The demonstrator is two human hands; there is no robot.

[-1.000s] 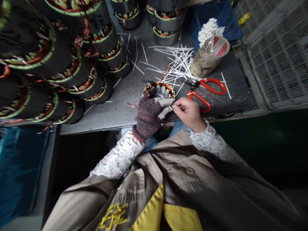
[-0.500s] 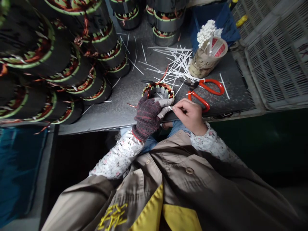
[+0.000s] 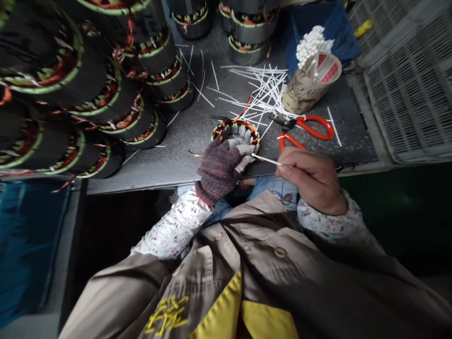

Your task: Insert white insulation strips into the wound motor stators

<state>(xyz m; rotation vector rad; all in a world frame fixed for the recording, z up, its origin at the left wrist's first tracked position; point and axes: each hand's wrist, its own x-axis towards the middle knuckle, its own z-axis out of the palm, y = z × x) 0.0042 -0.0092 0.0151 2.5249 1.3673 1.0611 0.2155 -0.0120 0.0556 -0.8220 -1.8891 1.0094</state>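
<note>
Head camera looks down on my left hand [image 3: 219, 167], in a dark knitted glove, clasped on the near rim of the round copper-wound stator [image 3: 236, 131] at the front edge of the grey bench [image 3: 183, 155]. My bare right hand [image 3: 312, 178] pinches a thin white insulating strip [image 3: 267, 160], its tip at my gloved fingertips. Red-handled scissors [image 3: 310, 129] lie just beyond.

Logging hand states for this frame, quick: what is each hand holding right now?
Left hand: gloved, closed on the stator at its near rim.
Right hand: bare, closed, pinching a thin white strip that points at the stator.
</note>
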